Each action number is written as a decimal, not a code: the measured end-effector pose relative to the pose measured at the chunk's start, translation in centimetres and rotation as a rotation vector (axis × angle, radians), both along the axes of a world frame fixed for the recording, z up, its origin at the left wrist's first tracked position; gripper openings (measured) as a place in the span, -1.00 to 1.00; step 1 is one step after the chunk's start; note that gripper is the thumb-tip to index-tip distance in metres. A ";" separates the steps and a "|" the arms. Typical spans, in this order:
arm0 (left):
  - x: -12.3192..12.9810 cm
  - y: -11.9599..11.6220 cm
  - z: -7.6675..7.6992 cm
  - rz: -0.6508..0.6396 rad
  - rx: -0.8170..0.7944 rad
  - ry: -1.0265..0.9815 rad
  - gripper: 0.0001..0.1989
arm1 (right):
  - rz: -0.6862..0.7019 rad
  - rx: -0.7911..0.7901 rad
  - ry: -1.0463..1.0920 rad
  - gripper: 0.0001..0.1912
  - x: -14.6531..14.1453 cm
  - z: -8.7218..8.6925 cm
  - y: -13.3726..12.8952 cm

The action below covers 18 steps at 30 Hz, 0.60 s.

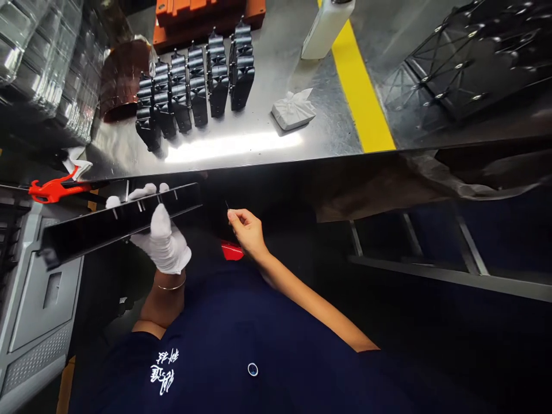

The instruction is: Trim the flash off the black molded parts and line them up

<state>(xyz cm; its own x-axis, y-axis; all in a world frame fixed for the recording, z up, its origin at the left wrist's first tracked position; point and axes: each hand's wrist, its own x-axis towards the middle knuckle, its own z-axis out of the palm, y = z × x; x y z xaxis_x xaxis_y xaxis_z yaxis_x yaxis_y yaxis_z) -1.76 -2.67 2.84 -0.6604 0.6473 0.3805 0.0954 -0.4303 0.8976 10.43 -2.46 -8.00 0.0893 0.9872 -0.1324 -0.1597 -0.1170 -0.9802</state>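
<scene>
My left hand [166,241], in a white glove, grips a long black part [99,224] with several thin metal pins standing out of it. The part is tilted, its left end lower, below the table's front edge. My right hand [248,230] is bare and pinched on a thin dark piece [227,204], too small to make out, to the right of the black part and apart from it. Just below the right hand is a small red object [232,250].
On the metal table [241,146] stand several black ribbed parts [196,86], an orange block [194,17], a white wrapped packet [294,110] and a white bottle [325,29]. A red tool [54,188] hangs at the left, above a grey bin [47,299].
</scene>
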 end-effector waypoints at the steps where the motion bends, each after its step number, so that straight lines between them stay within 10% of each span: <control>1: -0.4 -0.1 0.4 0.005 0.049 -0.001 -0.65 | 0.001 -0.004 0.002 -0.50 0.3 -0.2 0.0; 10: -1.1 -0.7 -0.9 -0.054 -0.119 -0.192 -0.67 | 0.199 0.634 -0.237 -0.88 1.4 5.9 0.7; 18: -0.5 -0.7 -0.6 -0.078 -0.223 -0.214 -0.42 | 0.142 0.694 -0.307 -0.86 1.5 5.4 1.5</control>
